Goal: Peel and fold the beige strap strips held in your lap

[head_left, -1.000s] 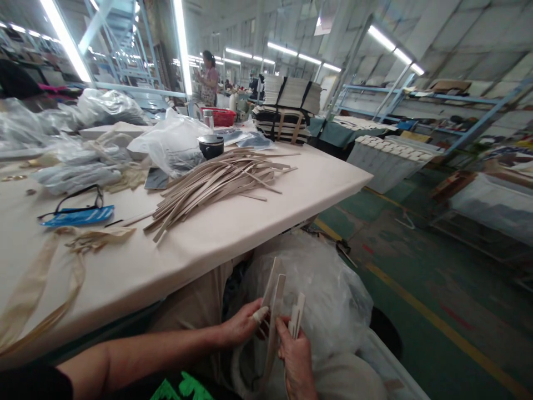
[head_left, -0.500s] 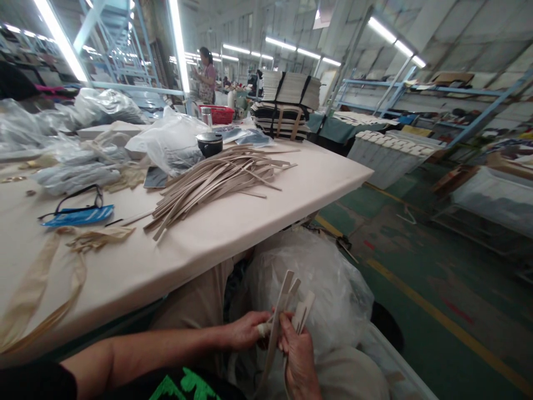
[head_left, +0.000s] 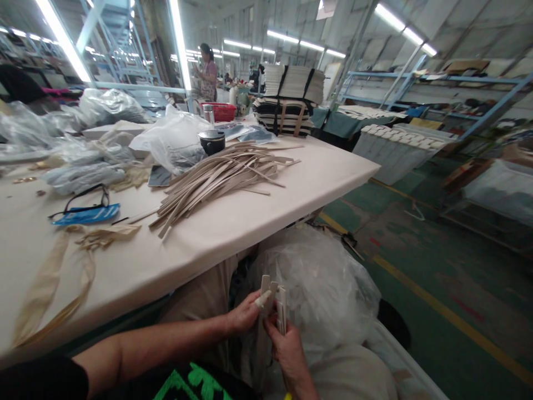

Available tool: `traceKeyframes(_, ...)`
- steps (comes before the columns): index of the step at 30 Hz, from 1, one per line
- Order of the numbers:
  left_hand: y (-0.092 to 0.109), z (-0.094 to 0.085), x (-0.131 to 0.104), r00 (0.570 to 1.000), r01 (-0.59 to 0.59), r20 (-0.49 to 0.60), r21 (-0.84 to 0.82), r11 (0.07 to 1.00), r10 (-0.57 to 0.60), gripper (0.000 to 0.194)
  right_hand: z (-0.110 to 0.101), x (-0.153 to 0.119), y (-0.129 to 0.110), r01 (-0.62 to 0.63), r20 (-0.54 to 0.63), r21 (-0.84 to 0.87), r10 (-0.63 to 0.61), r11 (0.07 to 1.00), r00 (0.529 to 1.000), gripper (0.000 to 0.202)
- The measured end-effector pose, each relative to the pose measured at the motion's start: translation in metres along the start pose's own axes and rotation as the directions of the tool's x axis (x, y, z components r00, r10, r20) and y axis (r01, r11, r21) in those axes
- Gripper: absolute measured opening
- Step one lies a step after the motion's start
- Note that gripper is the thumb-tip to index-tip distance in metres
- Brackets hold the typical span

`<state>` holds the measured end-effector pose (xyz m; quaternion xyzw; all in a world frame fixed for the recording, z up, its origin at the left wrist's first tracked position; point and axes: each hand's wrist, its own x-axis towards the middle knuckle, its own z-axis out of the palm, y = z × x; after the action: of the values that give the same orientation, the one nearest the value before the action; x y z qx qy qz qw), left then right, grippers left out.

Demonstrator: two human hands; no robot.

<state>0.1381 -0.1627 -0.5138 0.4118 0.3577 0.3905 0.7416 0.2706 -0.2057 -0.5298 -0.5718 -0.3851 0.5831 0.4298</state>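
Note:
Beige strips point(head_left: 282, 311) stand upright between my two hands, above my lap. My left hand point(head_left: 246, 314), with a pale wrap on one finger, is closed on the strips from the left side. Gripping their lower part from the right is my right hand point(head_left: 287, 341), its fingers pressed together. Some strip lengths hang down below the hands. A large loose pile of similar strips point(head_left: 220, 178) lies on the table point(head_left: 300, 194) in front of me.
Glasses point(head_left: 83, 200) rest on a blue packet point(head_left: 89, 214), near a tan fabric band point(head_left: 45, 283). Behind the pile are a dark lidded cup point(head_left: 212, 142) and plastic bags point(head_left: 170, 139). Clear plastic point(head_left: 320, 283) bulges beside my legs. A person point(head_left: 208, 75) stands farther back.
My left hand has moved up, and its wrapped finger now lies across the strips. The strips have turned more upright and their tops are closer together. The view has shifted slightly.

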Motion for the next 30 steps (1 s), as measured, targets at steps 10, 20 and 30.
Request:
traceKeyframes(10, 0.004, -0.002, 0.003, 0.997, -0.059, -0.035, 0.083, 0.995, 0.062, 0.051, 0.0, -0.003, -0.001, 0.023, 0.056, -0.166, -0.014, 0.986, 0.998, 0.041)
traceKeyframes(20, 0.012, 0.003, -0.002, 0.948, -0.075, 0.318, 0.283, 0.956, -0.019, 0.059, -0.031, -0.009, -0.025, 0.057, -0.249, -0.22, -0.113, 0.974, 0.962, 0.045)
traceKeyframes(30, -0.013, -0.004, -0.007, 0.882, -0.084, 0.446, 0.469, 0.879, -0.153, 0.06, -0.029, -0.013, -0.024, 0.206, 0.009, -0.53, -0.238, 0.822, 0.971, 0.032)
